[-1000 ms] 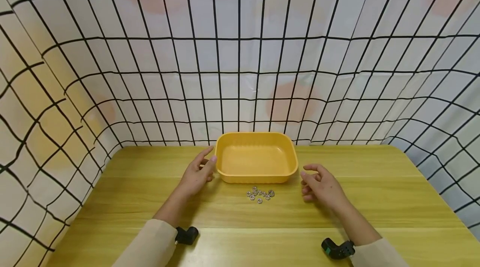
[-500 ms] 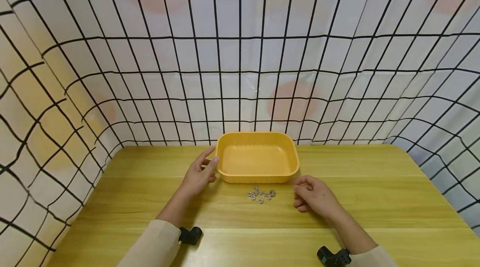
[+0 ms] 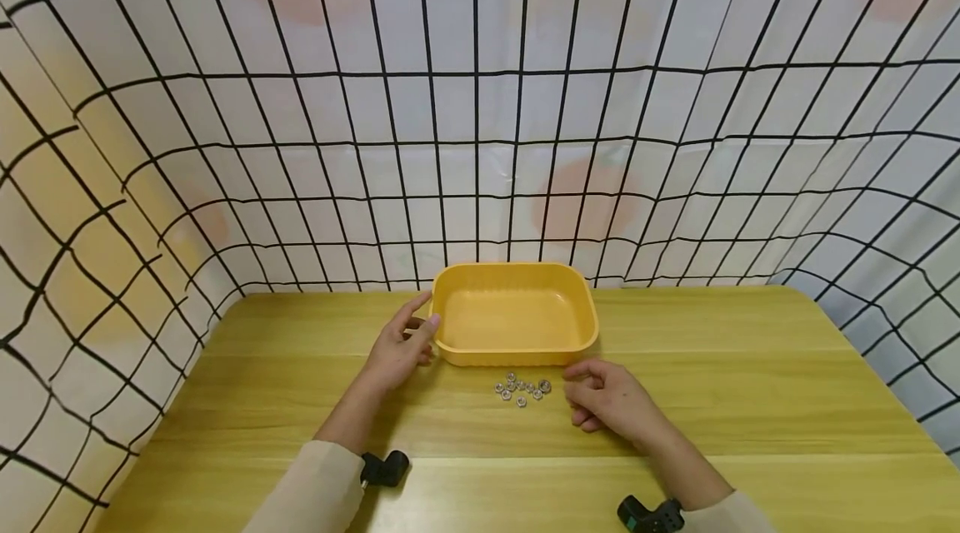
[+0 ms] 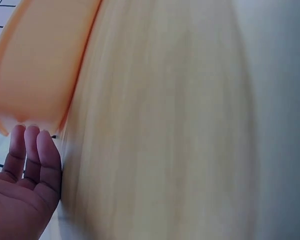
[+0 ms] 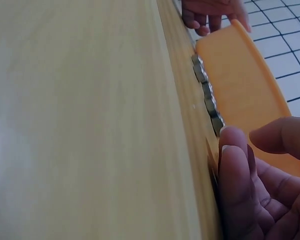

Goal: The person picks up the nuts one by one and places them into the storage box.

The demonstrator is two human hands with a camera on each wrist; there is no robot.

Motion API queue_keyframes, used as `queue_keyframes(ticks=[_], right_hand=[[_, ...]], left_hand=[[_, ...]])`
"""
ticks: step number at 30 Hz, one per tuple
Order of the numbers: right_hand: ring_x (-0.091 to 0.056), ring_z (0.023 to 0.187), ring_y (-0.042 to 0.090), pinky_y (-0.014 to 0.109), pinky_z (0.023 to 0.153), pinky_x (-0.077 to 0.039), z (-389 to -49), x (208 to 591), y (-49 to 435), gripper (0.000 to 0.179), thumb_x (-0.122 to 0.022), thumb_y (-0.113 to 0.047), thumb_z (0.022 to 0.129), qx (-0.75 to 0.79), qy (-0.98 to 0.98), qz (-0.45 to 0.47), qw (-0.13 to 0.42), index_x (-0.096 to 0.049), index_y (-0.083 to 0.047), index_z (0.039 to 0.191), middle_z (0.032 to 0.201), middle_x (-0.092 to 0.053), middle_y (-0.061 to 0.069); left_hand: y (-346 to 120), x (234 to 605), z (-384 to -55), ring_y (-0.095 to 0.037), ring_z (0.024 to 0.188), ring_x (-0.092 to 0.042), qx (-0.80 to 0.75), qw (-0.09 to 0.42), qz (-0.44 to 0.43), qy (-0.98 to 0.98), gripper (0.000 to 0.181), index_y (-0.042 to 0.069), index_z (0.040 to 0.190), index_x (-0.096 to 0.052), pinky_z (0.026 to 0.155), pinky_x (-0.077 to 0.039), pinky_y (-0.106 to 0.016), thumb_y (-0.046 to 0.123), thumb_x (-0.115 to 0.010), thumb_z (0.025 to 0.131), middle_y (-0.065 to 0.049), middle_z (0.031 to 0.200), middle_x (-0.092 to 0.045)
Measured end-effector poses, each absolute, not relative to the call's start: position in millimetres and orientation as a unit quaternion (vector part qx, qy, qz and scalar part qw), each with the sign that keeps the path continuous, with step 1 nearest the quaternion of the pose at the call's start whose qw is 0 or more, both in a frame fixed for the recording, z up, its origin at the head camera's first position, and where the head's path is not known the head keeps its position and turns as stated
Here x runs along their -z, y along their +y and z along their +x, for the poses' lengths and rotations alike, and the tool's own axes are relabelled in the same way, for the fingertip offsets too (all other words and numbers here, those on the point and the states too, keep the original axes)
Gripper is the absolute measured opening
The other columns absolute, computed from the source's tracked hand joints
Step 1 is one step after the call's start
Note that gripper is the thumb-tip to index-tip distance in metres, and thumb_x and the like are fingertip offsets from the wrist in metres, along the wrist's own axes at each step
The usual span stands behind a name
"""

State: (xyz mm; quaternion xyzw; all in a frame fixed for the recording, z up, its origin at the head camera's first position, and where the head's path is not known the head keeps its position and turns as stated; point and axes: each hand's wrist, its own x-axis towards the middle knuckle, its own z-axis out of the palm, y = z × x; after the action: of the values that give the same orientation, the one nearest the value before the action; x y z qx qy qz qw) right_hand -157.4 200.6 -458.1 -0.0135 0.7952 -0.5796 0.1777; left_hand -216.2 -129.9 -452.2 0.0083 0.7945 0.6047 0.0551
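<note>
A yellow plastic bin [image 3: 514, 321] stands at the back of the table with nothing in it. In front of it lies a small loose cluster of metal hex nuts [image 3: 544, 386]. My left hand [image 3: 396, 354] is at the bin's left end; in the left wrist view its extended fingertips [image 4: 18, 132] touch the bin wall [image 4: 45, 65]. Just right of the nuts, my right hand [image 3: 611, 401] hovers low with loosely bent fingers. In the right wrist view its thumb and fingers [image 5: 235, 170] are apart, nothing between them, close to the nearest nuts [image 5: 217, 124].
The wooden table [image 3: 465, 483] extends to both sides and toward me. A white curtain with a black grid [image 3: 495, 108] rises behind and beside it. Black wrist cameras [image 3: 385, 469] sit by both sleeves.
My right hand has moved left and toward me, from beside the bin to the right side of the nuts. My left hand has shifted slightly right against the bin. The nuts look unmoved.
</note>
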Motion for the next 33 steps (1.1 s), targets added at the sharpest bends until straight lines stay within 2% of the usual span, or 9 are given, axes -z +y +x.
queue_keyframes(ticks=[10, 18, 26, 33], right_hand=[[-0.066, 0.061, 0.016, 0.027, 0.054, -0.057, -158.2, 456.2, 189.7, 0.042, -0.071, -0.016, 0.095, 0.558, 0.810, -0.029, 0.176, -0.060, 0.004, 0.130, 0.071, -0.064, 0.005], [-0.062, 0.057, 0.014, 0.025, 0.050, -0.055, -158.1, 460.4, 183.0, 0.040, -0.073, -0.014, 0.092, 0.546, 0.821, -0.025, 0.165, -0.062, 0.001, 0.127, 0.072, -0.064, 0.006], [-0.060, 0.054, 0.014, 0.027, 0.047, -0.053, -159.7, 461.9, 176.3, 0.029, -0.076, -0.017, 0.091, 0.517, 0.844, -0.011, 0.145, -0.069, -0.007, 0.117, 0.074, -0.063, 0.004], [-0.059, 0.052, 0.015, 0.029, 0.044, -0.052, -156.9, 461.8, 174.3, 0.026, -0.076, -0.018, 0.091, 0.506, 0.852, -0.009, 0.133, -0.069, -0.007, 0.113, 0.072, -0.063, 0.004]], left_hand=[[-129.0, 454.1, -217.6, -0.023, 0.080, -0.060, -0.610, 0.044, 0.011, 0.791, 0.052, 0.034, 0.153, -0.046, 0.074, -0.059, -0.032, 0.040, -0.060, 0.103, -0.017, 0.120, -0.061], [-132.5, 456.5, -218.5, -0.024, 0.077, -0.060, -0.616, 0.041, 0.011, 0.787, 0.050, 0.032, 0.152, -0.048, 0.070, -0.059, -0.030, 0.037, -0.061, 0.103, -0.016, 0.116, -0.059], [-131.3, 458.7, -219.8, -0.021, 0.075, -0.060, -0.630, 0.034, 0.018, 0.776, 0.050, 0.021, 0.151, -0.050, 0.067, -0.057, -0.027, 0.031, -0.062, 0.104, -0.015, 0.113, -0.059], [-128.9, 458.3, -217.4, -0.021, 0.074, -0.059, -0.631, 0.031, 0.013, 0.775, 0.049, 0.017, 0.151, -0.051, 0.067, -0.057, -0.029, 0.029, -0.061, 0.104, -0.014, 0.113, -0.059]])
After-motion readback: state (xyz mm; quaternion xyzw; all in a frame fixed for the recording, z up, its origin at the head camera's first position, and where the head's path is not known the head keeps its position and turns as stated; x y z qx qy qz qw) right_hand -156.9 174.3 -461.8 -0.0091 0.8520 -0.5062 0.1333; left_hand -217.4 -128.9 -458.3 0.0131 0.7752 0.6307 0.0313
